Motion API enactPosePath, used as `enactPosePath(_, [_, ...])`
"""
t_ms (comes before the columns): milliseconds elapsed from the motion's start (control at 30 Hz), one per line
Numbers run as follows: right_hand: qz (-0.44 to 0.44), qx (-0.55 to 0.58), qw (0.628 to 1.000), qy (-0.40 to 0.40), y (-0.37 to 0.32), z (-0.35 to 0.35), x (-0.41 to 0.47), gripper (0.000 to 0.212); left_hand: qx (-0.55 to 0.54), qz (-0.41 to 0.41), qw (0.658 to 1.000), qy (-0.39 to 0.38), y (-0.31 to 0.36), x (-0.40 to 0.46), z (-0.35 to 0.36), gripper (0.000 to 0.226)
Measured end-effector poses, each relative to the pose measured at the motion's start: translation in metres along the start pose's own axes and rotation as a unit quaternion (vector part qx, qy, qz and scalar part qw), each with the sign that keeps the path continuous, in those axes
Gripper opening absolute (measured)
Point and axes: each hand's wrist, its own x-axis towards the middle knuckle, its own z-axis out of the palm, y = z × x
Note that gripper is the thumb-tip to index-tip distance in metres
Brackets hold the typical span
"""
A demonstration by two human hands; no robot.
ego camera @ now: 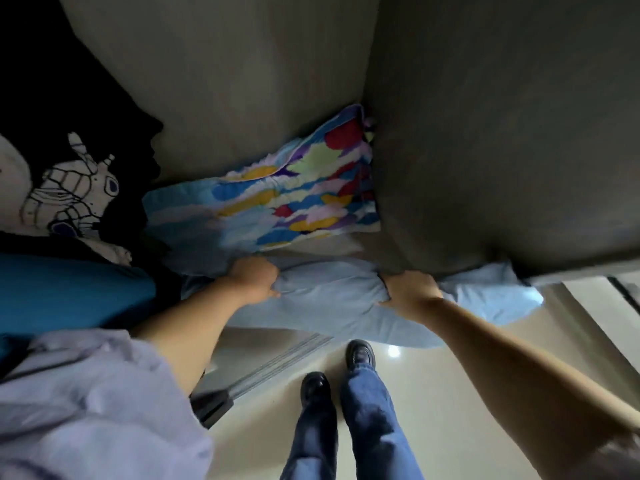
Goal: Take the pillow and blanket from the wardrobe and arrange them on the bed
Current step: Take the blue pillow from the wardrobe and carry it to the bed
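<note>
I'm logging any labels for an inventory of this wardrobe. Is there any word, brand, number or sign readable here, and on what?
None can be read.
The black garment bears only a white line drawing, no letters.
The colourful blanket shows patches of colour, no text.
The light blue pillow, gripped by the left hand and right hand, is plain.
</note>
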Motion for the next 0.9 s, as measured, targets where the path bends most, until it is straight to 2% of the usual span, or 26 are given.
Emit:
enactPosePath(167, [0.058,0.038,0.996,0.048,0.019,-0.021,-0.105,0.044,0.057,0.069,0.996,-0.016,0.041,-0.043,-0.065,0.048])
enactPosePath(333, [0.143,0.067,0.986,0.051,0.08,-0.026,-0.204,0.042,0.124,0.168,0.978,-0.009,0.139,-0.065,-0.126,0.041])
enactPosePath(533, [0.249,0.072,0.964,0.058,0.185,0.001,-0.323,0.028,0.233,0.249,0.94,0.027,0.308,-0.082,-0.164,0.057])
enactPosePath(667, [0.288,0.061,0.952,0.085,0.271,0.029,-0.404,0.025,0.224,0.271,0.935,0.043,0.431,-0.089,-0.177,0.059])
enactPosePath(900, [0.355,0.045,0.928,0.105,0.421,0.054,-0.539,0.022,0.201,0.323,0.921,0.084,0.636,-0.119,-0.207,0.049])
